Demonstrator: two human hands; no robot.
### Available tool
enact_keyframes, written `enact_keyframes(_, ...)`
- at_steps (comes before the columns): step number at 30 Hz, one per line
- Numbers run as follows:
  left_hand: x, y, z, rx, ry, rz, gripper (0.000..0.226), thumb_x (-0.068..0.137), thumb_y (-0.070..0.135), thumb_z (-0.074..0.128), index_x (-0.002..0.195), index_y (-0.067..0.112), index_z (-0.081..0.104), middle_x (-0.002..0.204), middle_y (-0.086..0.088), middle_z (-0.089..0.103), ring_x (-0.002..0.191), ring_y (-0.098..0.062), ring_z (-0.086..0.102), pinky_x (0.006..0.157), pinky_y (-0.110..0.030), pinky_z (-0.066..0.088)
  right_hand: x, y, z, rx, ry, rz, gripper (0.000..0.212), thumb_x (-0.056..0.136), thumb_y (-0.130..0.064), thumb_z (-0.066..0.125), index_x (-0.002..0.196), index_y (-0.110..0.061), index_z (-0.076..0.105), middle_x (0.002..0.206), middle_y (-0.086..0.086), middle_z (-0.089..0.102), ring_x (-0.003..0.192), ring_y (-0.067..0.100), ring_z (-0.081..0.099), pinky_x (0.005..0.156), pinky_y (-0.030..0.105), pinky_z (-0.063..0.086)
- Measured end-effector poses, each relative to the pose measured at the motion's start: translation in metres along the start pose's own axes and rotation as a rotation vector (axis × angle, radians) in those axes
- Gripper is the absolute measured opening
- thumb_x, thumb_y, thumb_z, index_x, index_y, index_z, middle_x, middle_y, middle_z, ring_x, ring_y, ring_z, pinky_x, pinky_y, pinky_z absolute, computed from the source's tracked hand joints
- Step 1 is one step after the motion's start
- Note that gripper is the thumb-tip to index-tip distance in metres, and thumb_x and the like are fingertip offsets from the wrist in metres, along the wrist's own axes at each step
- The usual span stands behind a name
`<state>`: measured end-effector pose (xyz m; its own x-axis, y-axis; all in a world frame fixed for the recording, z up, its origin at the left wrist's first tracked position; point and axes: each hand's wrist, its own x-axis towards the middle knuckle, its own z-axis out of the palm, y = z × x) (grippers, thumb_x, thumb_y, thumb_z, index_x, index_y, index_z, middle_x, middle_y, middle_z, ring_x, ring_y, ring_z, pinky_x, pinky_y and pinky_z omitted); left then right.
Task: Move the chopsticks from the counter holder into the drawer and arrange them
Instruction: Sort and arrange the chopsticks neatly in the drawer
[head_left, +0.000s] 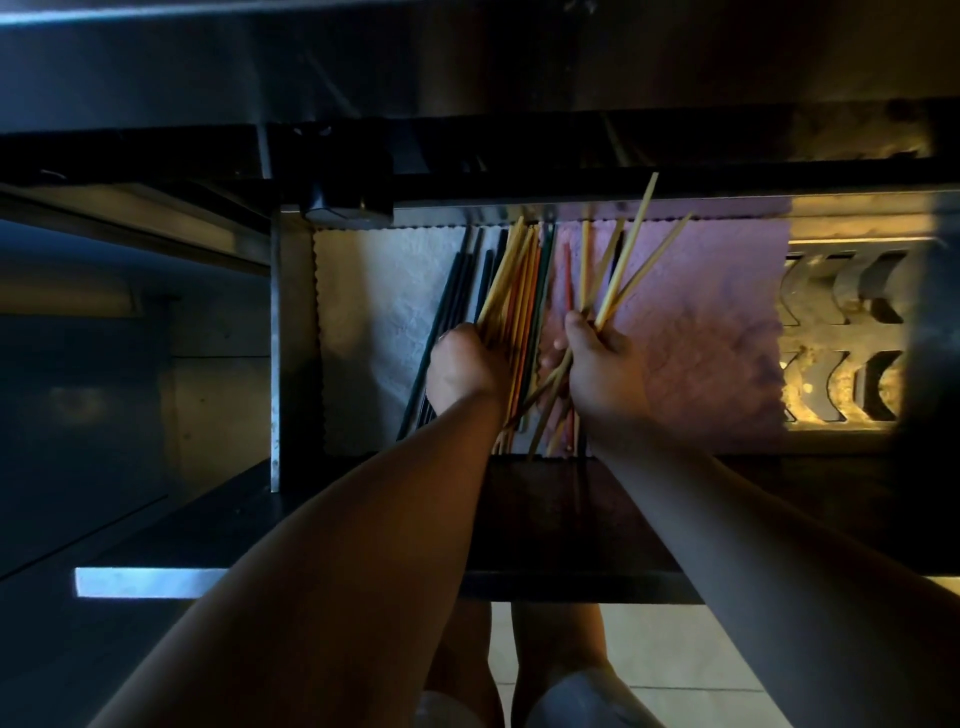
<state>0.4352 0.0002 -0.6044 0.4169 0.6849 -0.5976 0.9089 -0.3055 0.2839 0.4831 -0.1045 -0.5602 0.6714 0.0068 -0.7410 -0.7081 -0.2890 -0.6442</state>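
Note:
The open drawer (291, 332) below me is lined with a white cloth (374, 322) on the left and a pink cloth (717, 322) on the right. Several chopsticks lie side by side along the middle: black ones (457, 291) to the left, yellow and orange ones (519, 280) beside them. My left hand (465, 371) grips the near part of the yellow ones. My right hand (605, 364) holds a loose fan of several yellow chopsticks (636, 260), tips pointing away and up. The counter holder is out of sight.
A metal rack with curved slots (841, 332) fills the drawer's right end. The dark drawer front (519, 519) runs across under my forearms. A steel counter edge (467, 156) overhangs the back of the drawer. Tiled floor and my legs show below.

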Motion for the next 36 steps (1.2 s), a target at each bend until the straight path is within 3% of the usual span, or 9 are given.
enact_keyframes(2, -0.001, 0.002, -0.001, 0.016, -0.011, 0.013, 0.021, 0.092, 0.024, 0.059, 0.108, 0.014, 0.067, 0.098, -0.01, 0.068, 0.082, -0.024, 0.062, 0.064, -0.034, 0.047, 0.001, -0.001, 0.0, 0.007, 0.006, -0.004, 0.038, 0.096, -0.037, 0.053, 0.065, -0.016, 0.058, 0.046, -0.003, 0.061, 0.04, 0.014, 0.054, 0.043, 0.024, 0.044)
enact_keyframes(6, -0.005, 0.005, 0.003, 0.012, -0.035, -0.01, 0.024, 0.088, 0.031, 0.063, 0.106, 0.017, 0.07, 0.094, -0.008, 0.07, 0.077, -0.025, 0.063, 0.062, -0.033, 0.049, 0.001, -0.002, 0.001, 0.021, -0.008, 0.025, 0.039, 0.095, -0.039, 0.053, 0.064, -0.015, 0.057, 0.048, 0.0, 0.061, 0.054, 0.031, 0.053, 0.061, 0.053, 0.051)
enact_keyframes(13, 0.003, 0.014, 0.0, -0.031, -0.116, -0.073, 0.025, 0.079, 0.03, 0.067, 0.092, 0.009, 0.07, 0.065, 0.0, 0.053, 0.053, -0.016, 0.045, 0.049, -0.023, 0.037, 0.006, 0.005, -0.002, -0.024, 0.042, -0.042, 0.036, 0.096, -0.033, 0.053, 0.066, -0.013, 0.055, 0.044, -0.006, 0.06, 0.039, 0.004, 0.055, 0.038, 0.012, 0.038)
enact_keyframes(17, 0.001, 0.01, -0.004, -0.113, -0.128, -0.073, 0.03, 0.08, 0.038, 0.065, 0.092, 0.011, 0.071, 0.058, 0.004, 0.047, 0.053, -0.015, 0.047, 0.043, -0.02, 0.028, 0.01, 0.01, 0.001, 0.03, -0.012, -0.003, 0.036, 0.098, -0.035, 0.05, 0.069, -0.014, 0.051, 0.044, -0.002, 0.055, 0.038, 0.012, 0.053, 0.038, 0.018, 0.04)
enact_keyframes(22, 0.009, -0.01, -0.021, -0.177, -0.165, -0.01, 0.018, 0.086, 0.035, 0.059, 0.083, 0.017, 0.062, 0.071, 0.001, 0.06, 0.068, -0.02, 0.058, 0.063, -0.027, 0.041, 0.02, 0.02, 0.012, -0.254, 0.107, -0.067, 0.019, 0.088, -0.037, 0.064, 0.081, -0.021, 0.058, 0.063, -0.004, 0.056, 0.057, 0.014, 0.057, 0.052, 0.022, 0.038)
enact_keyframes(25, 0.013, -0.023, -0.03, -0.197, -0.168, -0.004, 0.012, 0.088, 0.033, 0.055, 0.083, 0.023, 0.05, 0.069, 0.004, 0.053, 0.063, -0.016, 0.052, 0.062, -0.028, 0.037, 0.025, 0.024, 0.021, -0.341, 0.14, -0.059, 0.02, 0.082, -0.033, 0.071, 0.076, -0.017, 0.059, 0.059, -0.003, 0.054, 0.06, 0.023, 0.06, 0.055, 0.031, 0.048)
enact_keyframes(28, 0.013, -0.034, -0.035, -0.287, -0.187, -0.021, 0.011, 0.088, 0.031, 0.05, 0.084, 0.02, 0.049, 0.078, -0.006, 0.062, 0.071, -0.025, 0.063, 0.061, -0.034, 0.048, 0.026, 0.027, 0.03, -0.422, 0.153, -0.003, 0.026, 0.082, -0.037, 0.068, 0.081, -0.011, 0.068, 0.063, 0.004, 0.062, 0.063, 0.027, 0.065, 0.062, 0.04, 0.056)
enact_keyframes(32, 0.015, -0.046, -0.041, -0.273, -0.117, -0.027, 0.019, 0.09, 0.023, 0.049, 0.073, 0.02, 0.042, 0.07, 0.003, 0.052, 0.061, -0.012, 0.051, 0.055, -0.029, 0.034, 0.029, 0.028, 0.039, -0.529, 0.183, -0.06, 0.029, 0.083, -0.036, 0.067, 0.092, -0.009, 0.073, 0.088, 0.016, 0.073, 0.085, 0.032, 0.069, 0.076, 0.037, 0.055)
enact_keyframes(36, 0.015, -0.052, -0.042, -0.34, -0.105, -0.053, 0.021, 0.092, 0.022, 0.051, 0.071, 0.021, 0.044, 0.069, 0.005, 0.052, 0.06, -0.008, 0.05, 0.043, -0.015, 0.031, 0.025, 0.029, 0.046, -0.591, 0.213, -0.104, 0.026, 0.083, -0.032, 0.07, 0.096, -0.011, 0.074, 0.095, 0.013, 0.073, 0.09, 0.029, 0.068, 0.061, 0.019, 0.04)
